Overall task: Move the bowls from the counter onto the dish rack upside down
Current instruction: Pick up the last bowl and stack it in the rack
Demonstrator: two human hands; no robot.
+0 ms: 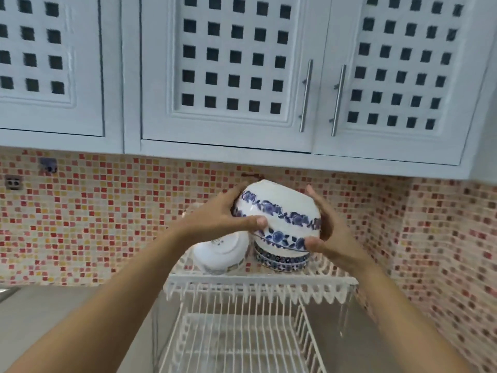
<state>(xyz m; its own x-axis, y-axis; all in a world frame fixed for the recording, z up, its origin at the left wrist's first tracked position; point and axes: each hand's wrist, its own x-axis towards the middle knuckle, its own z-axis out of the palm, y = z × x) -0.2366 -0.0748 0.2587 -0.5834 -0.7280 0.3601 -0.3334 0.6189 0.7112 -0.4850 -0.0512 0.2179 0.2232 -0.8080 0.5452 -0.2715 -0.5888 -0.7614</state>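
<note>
I hold a white bowl with blue flower bands (279, 214) upside down and tilted, just above the top shelf of the white wire dish rack (258, 281). My left hand (223, 219) grips its left side and my right hand (330, 227) its right side. Directly beneath it a blue-patterned bowl (279, 261) sits upside down on the shelf; the held bowl rests on or just over it. To the left a plain white bowl (220, 254) lies upside down, tilted, on the same shelf.
White upper cabinets with metal handles (306, 95) hang close above the rack. A red mosaic tile wall (107, 211) runs behind. The rack's lower wire tier (236, 340) stands over the grey counter (53, 319).
</note>
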